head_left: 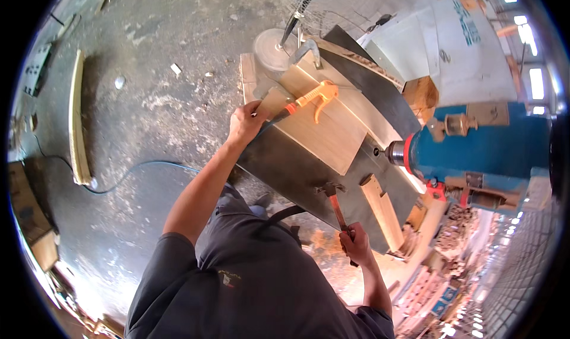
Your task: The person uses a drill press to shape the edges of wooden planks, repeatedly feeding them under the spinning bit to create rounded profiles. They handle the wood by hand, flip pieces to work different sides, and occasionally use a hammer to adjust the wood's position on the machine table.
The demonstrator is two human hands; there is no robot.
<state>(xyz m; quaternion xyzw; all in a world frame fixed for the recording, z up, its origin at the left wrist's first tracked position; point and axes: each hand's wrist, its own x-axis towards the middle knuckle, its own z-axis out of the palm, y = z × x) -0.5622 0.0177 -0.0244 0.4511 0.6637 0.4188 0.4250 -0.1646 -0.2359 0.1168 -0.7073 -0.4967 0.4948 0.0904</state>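
Observation:
My right hand point(355, 244) is wrapped round the handle of a hammer point(336, 205), its head over the dark metal table point(285, 167). Beyond the table's left edge, my left hand point(244, 124) has its fingers closed beside a small pale wood piece point(274, 103); a dark bit shows at the fingertips, and what they grip is not clear. On the table lies a wide light wooden board point(329, 137). An orange air blow gun point(320, 95) rests on the boards, its hose running back past my left hand. A metal clamp point(309, 51) sits at the far end.
At the right a blue drill press point(481, 149) reaches over the table with its chuck point(396, 153). A notched wood strip point(383, 214) lies near the right edge. Wood pieces point(424, 291) are stacked beyond. A long beam point(78, 119) and an air hose point(142, 165) are on the floor.

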